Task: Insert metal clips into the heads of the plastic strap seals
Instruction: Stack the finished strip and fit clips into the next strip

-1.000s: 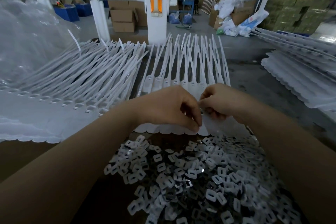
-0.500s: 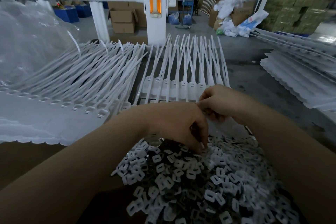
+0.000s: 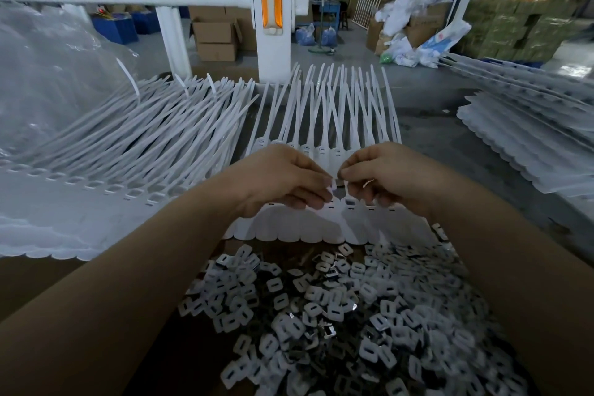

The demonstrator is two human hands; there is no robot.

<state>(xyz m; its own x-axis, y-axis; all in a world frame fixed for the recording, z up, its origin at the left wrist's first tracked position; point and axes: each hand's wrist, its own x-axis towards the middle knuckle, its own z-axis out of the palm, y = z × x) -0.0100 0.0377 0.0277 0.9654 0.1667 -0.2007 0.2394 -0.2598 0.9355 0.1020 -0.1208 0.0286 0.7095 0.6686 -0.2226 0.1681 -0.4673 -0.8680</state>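
Observation:
A row of white plastic strap seals [image 3: 324, 154] lies in front of me, straps fanning away and flat tags [image 3: 289, 230] toward me. A pile of small metal clips [image 3: 321, 315] covers the brown surface below my arms. My left hand [image 3: 283, 180] hovers over the row with fingers curled, pinching a metal clip [image 3: 334, 187] at its fingertips. My right hand [image 3: 389, 177] is fingertip to fingertip with it, fingers curled, and a shiny piece of metal [image 3: 368, 183] shows between them. The seal heads under both hands are hidden.
A large heap of strap seals [image 3: 122, 164] lies to the left beside clear plastic bags [image 3: 48, 74]. Stacked seals [image 3: 527, 138] lie at the right. A white rail and post [image 3: 271, 10] stand behind the table, with cartons and bags beyond.
My left hand dipped to the clip pile half a second ago and has come back up to the seal row, meeting my right hand. My right hand stayed over the row.

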